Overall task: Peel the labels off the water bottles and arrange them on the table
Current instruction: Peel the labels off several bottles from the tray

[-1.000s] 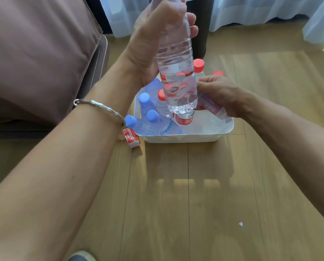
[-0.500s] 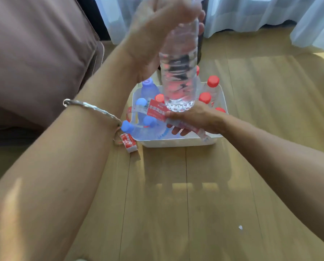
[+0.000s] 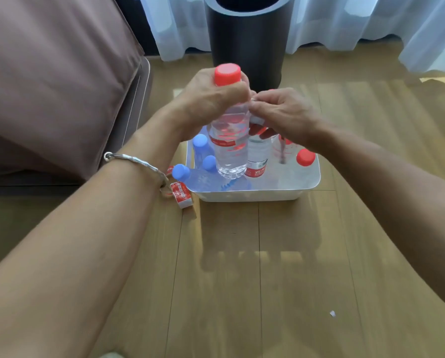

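Observation:
My left hand (image 3: 211,99) grips a clear water bottle (image 3: 230,151) by its neck, just under the red cap (image 3: 227,73). It holds the bottle upright over the white tub (image 3: 255,195). My right hand (image 3: 286,117) has its fingers curled against the bottle's shoulder and pinches a crumpled red-and-white label (image 3: 261,127), a strip of which hangs below. Red shows through the bottle's clear wall. In the tub are several blue-capped bottles (image 3: 181,172) lying down, a standing labelled bottle (image 3: 258,161) and a red-capped one (image 3: 305,157).
A peeled red label (image 3: 181,195) lies on the wooden table (image 3: 242,280) at the tub's left corner. A dark cylindrical bin (image 3: 247,40) stands behind the tub. A brown cushion (image 3: 48,86) fills the left. A small white scrap (image 3: 332,313) lies at the front right.
My left hand lowered the bottle so that its cap now shows. My right hand rose from the tub's front with the peeled label to the bottle's shoulder.

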Tool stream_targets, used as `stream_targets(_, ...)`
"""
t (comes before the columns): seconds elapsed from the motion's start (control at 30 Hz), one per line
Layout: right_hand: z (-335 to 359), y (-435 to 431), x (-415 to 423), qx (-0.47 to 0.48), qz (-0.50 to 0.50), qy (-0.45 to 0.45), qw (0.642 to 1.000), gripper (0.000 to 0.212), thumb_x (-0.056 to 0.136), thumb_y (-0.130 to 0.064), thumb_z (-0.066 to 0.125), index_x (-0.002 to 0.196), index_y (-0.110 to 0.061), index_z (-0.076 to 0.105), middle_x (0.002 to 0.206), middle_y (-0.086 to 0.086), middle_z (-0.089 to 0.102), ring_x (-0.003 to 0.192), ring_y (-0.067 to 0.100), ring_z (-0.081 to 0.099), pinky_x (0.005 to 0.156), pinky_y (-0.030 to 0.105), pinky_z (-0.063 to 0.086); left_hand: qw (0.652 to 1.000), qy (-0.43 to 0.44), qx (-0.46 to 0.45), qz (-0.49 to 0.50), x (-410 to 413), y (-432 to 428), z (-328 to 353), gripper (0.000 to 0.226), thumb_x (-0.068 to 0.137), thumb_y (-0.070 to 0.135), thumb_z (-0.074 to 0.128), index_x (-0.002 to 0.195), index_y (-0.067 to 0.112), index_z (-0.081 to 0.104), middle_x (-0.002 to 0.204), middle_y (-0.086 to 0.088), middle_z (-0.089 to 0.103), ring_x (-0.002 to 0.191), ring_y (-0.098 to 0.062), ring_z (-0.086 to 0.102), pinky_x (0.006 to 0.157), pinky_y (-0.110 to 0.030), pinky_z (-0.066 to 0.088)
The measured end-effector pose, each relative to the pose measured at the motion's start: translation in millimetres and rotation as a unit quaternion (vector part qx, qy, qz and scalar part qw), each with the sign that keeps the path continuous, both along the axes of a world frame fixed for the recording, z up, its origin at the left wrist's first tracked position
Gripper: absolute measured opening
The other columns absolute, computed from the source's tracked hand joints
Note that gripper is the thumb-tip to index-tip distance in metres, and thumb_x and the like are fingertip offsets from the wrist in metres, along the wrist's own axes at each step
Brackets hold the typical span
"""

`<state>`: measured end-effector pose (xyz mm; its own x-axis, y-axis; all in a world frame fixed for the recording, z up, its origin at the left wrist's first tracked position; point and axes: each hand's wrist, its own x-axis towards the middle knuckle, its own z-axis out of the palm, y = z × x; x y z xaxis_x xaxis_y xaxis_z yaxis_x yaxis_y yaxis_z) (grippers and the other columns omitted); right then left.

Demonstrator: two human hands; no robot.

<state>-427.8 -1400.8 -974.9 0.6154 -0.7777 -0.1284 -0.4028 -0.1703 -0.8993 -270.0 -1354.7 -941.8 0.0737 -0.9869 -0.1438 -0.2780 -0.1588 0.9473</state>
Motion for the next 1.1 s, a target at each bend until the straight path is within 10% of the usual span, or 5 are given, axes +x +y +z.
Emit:
stream_targets(0.13, 0, 5, 5, -0.009, 0.003, -0.038, 0.999, 0.018, 0.098, -0.026, 0.057, 0.114, -0.019, 0.061, 0.093, -0.008, 0.067, 0.084, 0.0, 0.067, 0.072, 0.024, 0.055, 0.995, 0.009, -0.032, 0.093, 4, -4, 5, 0.011, 0.073, 0.022, 0.069, 0.072, 0.014, 0.062, 0.08, -0.009, 0.064, 0.073, -0.019, 0.061, 0.073, -0.037, 0.057)
stream_targets(0.3, -7, 2, 11, 0.046, -0.017, -0.057, 0.997, 0.111, 0.061, -0.052, 0.084, 0.15, -0.023, 0.024, 0.12, -0.004, 0.062, 0.107, 0.009, 0.064, 0.085, 0.026, 0.054, 0.979, 0.032, -0.076, 0.185, 1, -8, 21, 0.023, 0.087, 0.021, 0.07, 0.071, 0.018, 0.054, 0.057, 0.009, 0.05, 0.058, -0.012, 0.051, 0.063, -0.026, 0.05)
stream_targets(0.63, -15, 25, 26, -0.041, -0.078, 0.008, 0.996, 0.042, 0.074, -0.037, 0.079, 0.107, -0.029, 0.054, 0.087, -0.016, 0.061, 0.076, -0.007, 0.058, 0.061, 0.007, 0.041, 0.95, -0.027, -0.178, 0.255, 10, -20, 17, 0.027, 0.085, 0.051, 0.056, 0.083, 0.024, 0.054, 0.077, 0.006, 0.054, 0.082, -0.026, 0.064, 0.075, -0.038, 0.049)
stream_targets(0.87, -19, 29, 27, -0.055, -0.067, 0.004, 0.996, 0.034, 0.076, -0.04, 0.079, 0.096, -0.031, 0.052, 0.084, -0.013, 0.058, 0.074, 0.0, 0.058, 0.062, 0.014, 0.043, 0.903, -0.258, -0.018, 0.344, 62, 21, -61, 0.038, 0.089, 0.004, 0.038, 0.123, 0.004, 0.054, 0.132, -0.017, 0.039, 0.126, -0.03, 0.041, 0.109, -0.027, 0.029)
stream_targets(1.1, -28, 31, 33, -0.039, -0.063, -0.003, 0.997, 0.043, 0.073, -0.041, 0.08, 0.105, -0.025, 0.057, 0.087, -0.013, 0.064, 0.08, 0.002, 0.063, 0.069, 0.021, 0.048, 0.92, -0.244, 0.105, 0.288, 71, 47, -101, 0.032, 0.101, 0.016, 0.043, 0.131, 0.012, 0.053, 0.136, -0.009, 0.041, 0.071, -0.005, 0.047, 0.056, 0.0, 0.034)
